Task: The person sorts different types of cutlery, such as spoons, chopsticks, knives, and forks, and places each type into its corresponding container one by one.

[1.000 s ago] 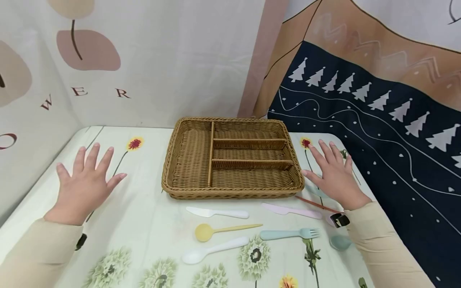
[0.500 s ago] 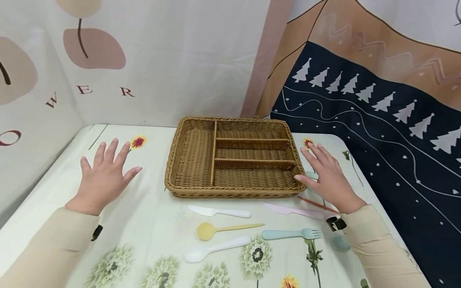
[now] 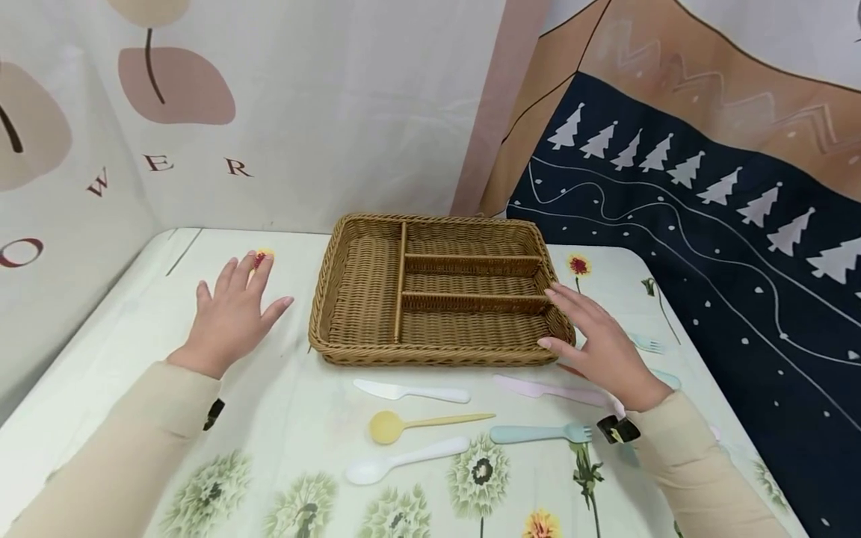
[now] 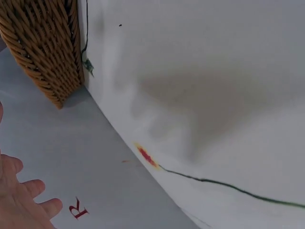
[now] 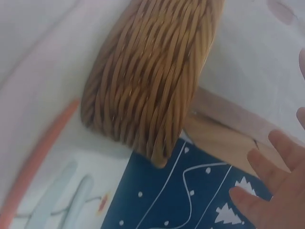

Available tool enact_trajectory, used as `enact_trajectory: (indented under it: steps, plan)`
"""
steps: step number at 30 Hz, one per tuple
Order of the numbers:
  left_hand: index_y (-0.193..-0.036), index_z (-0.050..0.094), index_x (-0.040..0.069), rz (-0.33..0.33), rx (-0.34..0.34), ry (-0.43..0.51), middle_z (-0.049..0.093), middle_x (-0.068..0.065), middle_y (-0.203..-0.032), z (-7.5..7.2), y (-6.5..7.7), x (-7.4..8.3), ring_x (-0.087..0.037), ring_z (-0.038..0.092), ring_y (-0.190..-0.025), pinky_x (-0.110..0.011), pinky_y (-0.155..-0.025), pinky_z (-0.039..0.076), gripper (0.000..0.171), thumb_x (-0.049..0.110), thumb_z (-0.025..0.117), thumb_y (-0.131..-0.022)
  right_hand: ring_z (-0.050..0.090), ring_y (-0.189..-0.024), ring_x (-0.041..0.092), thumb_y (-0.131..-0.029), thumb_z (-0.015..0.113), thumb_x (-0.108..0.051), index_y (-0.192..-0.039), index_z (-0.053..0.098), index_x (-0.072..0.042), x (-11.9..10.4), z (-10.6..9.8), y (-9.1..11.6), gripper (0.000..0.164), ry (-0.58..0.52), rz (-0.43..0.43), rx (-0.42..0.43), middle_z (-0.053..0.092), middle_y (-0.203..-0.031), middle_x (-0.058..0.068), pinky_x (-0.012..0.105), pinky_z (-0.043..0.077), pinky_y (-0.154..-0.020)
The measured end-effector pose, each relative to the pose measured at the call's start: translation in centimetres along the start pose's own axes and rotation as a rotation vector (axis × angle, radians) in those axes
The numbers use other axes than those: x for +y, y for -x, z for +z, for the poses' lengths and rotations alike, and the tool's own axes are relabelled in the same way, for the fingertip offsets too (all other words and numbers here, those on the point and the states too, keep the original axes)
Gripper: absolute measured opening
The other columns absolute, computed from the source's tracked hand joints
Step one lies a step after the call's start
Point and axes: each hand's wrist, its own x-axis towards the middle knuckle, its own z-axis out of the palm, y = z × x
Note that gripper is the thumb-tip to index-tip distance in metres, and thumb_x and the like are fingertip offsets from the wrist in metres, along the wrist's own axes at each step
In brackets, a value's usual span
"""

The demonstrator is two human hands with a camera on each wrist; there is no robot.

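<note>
A brown wicker tray (image 3: 444, 354) with several compartments stands at the back of the table. My left hand (image 3: 232, 317) hovers to its left, fingers spread and holding nothing; its fingertips show in the left wrist view beyond the tray's wicker side (image 4: 45, 43). At the tray's right end, my right hand (image 3: 602, 351) overlaps the rim in the head view, fingers extended, thumb apart. The right wrist view has these fingers (image 5: 271, 174) beside the wicker end wall (image 5: 147, 71), with nothing in them.
Before the tray lie a white knife (image 3: 437, 394), pink knife (image 3: 551, 390), yellow spoon (image 3: 386, 427), white spoon (image 3: 366, 471) and pale blue fork (image 3: 531, 434). An orange stick-like utensil (image 5: 38, 162) and another blue fork (image 3: 649, 344) lie right. Fabric walls (image 3: 303, 112) border the table.
Both hands have moved inward: the left one rightward, the right one leftward up to the tray's right end. The tray and cutlery have stayed in place.
</note>
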Motion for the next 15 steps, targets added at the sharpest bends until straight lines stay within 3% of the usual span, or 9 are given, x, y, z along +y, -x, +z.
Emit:
enact_trajectory:
  steps: [4, 6, 8, 13, 15]
  plan:
    - [-0.155, 0.013, 0.004, -0.01, -0.023, 0.031, 0.013, -0.024, -0.156, 0.5, -0.6, 0.3, -0.049, 0.007, -0.142, -0.08, -0.1, 0.005, 0.079, 0.053, 0.041, -0.1, 0.038, -0.136, 0.034, -0.087, 0.073, -0.022, -0.148, 0.042, -0.015, -0.8, 0.4, 0.7, 0.068, -0.058, -0.016, 0.027, 0.042, -0.149, 0.012, 0.053, 0.043, -0.1]
    - [-0.155, 0.011, 0.005, -0.006, -0.033, 0.04, 0.012, -0.025, -0.156, 0.7, -0.9, 0.6, -0.049, 0.007, -0.142, -0.081, -0.1, 0.006, 0.079, 0.053, 0.04, -0.1, 0.043, -0.132, 0.035, -0.085, 0.074, -0.017, -0.146, 0.045, -0.013, -1.1, 0.7, 1.0, 0.067, -0.089, -0.04, 0.047, 0.047, -0.145, 0.015, 0.041, 0.052, -0.086]
    - [-0.155, 0.01, 0.005, 0.0, -0.039, 0.044, 0.012, -0.027, -0.156, 0.7, -1.1, 0.9, -0.05, 0.008, -0.142, -0.081, -0.1, 0.007, 0.079, 0.053, 0.04, -0.1, 0.047, -0.129, 0.035, -0.083, 0.076, -0.015, -0.143, 0.049, -0.013, -1.4, 0.9, 1.3, 0.066, -0.106, -0.06, 0.062, 0.051, -0.141, 0.015, 0.04, 0.053, -0.083]
    - [-0.155, 0.009, 0.005, -0.001, -0.07, 0.042, 0.011, -0.028, -0.156, 0.7, -1.9, 1.8, -0.051, 0.01, -0.141, -0.079, -0.101, 0.01, 0.079, 0.052, 0.04, -0.1, 0.053, -0.123, 0.031, -0.08, 0.078, -0.012, -0.137, 0.056, -0.011, -1.9, 1.6, 1.7, 0.061, -0.142, -0.088, 0.077, 0.058, -0.134, 0.012, 0.043, 0.05, -0.092]
    - [-0.156, 0.008, 0.006, -0.005, -0.085, 0.045, 0.011, -0.029, -0.156, 0.8, -2.2, 2.2, -0.051, 0.011, -0.141, -0.079, -0.102, 0.011, 0.08, 0.053, 0.04, -0.1, 0.055, -0.121, 0.027, -0.079, 0.078, -0.011, -0.134, 0.059, -0.01, -2.1, 1.9, 1.9, 0.058, -0.165, -0.091, 0.075, 0.06, -0.132, 0.01, 0.039, 0.052, -0.089]
